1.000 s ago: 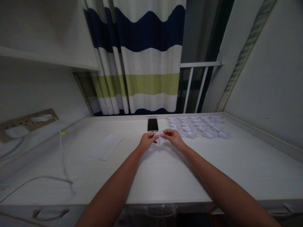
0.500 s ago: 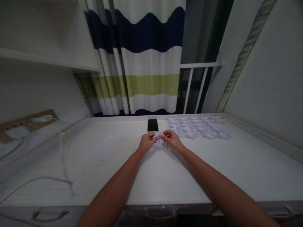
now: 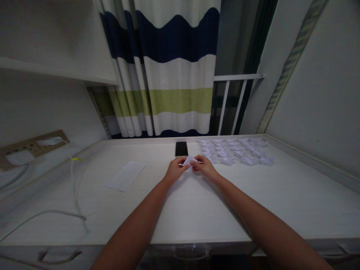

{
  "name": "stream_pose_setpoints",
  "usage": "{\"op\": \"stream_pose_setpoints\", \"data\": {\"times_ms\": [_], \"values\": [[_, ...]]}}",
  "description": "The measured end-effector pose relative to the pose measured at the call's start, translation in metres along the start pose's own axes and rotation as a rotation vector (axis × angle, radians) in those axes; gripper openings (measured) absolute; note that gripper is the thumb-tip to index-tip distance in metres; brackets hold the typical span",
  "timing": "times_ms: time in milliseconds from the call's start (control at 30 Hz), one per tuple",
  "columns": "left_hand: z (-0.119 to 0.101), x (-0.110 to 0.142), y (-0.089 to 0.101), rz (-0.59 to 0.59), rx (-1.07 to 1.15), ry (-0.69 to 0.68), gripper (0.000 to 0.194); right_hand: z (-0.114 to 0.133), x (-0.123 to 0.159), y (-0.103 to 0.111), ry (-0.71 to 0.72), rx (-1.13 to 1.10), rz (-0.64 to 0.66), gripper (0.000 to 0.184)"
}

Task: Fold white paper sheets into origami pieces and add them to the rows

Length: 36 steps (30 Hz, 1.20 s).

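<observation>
A small piece of folded white paper (image 3: 189,161) is held between my two hands, just above the desk. My left hand (image 3: 174,169) pinches its left side with thumb and fingers. On the other side, my right hand (image 3: 206,167) grips it, the thumb pressed on its face. Its exact folded shape is partly hidden by the fingers. Right behind the hands lies a black phone (image 3: 181,149). Several rows of folded white paper pieces (image 3: 234,152) cover the desk at the back right. Flat white paper sheets (image 3: 126,176) lie to the left of my left hand.
The white desk (image 3: 197,217) has a raised rim along its back and right. A white cable (image 3: 73,187) runs down at the left from a power socket panel (image 3: 33,148). A striped curtain (image 3: 180,75) hangs behind, beside a white rail (image 3: 239,78).
The folded paper has tilted slightly between my fingers, and its lower part shows less now. Both hands have shifted only a little; everything else stays in place.
</observation>
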State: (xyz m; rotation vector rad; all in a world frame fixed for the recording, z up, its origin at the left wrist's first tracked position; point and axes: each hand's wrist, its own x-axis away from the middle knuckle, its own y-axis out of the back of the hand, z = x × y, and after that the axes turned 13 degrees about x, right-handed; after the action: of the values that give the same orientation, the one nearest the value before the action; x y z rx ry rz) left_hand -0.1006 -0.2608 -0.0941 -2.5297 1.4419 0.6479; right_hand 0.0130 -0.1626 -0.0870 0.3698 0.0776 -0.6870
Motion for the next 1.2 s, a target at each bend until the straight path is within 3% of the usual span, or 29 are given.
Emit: {"op": "stream_pose_setpoints", "data": {"times_ms": [333,500,600,733,900,1200], "values": [[-0.001,0.001,-0.002,-0.009,-0.083,-0.038,0.016,-0.004,-0.002,-0.004,-0.006,0.064,-0.037,0.022],[0.002,0.001,0.0,-0.041,-0.124,-0.057,0.016,-0.007,-0.001,-0.004,-0.026,0.249,-0.127,0.024],[0.0,0.001,0.0,-0.047,-0.138,-0.057,0.015,-0.006,0.0,-0.004,-0.022,0.419,-0.073,0.015],[-0.002,0.002,0.0,-0.031,-0.138,-0.052,0.014,0.001,0.003,-0.003,0.063,0.56,0.011,0.02],[-0.004,0.002,-0.001,0.006,-0.112,-0.035,0.015,0.006,0.006,-0.003,0.177,0.619,-0.016,0.021],[-0.007,0.004,-0.004,-0.009,-0.228,-0.082,0.011,0.009,0.009,-0.004,0.2,0.64,-0.036,0.018]]}}
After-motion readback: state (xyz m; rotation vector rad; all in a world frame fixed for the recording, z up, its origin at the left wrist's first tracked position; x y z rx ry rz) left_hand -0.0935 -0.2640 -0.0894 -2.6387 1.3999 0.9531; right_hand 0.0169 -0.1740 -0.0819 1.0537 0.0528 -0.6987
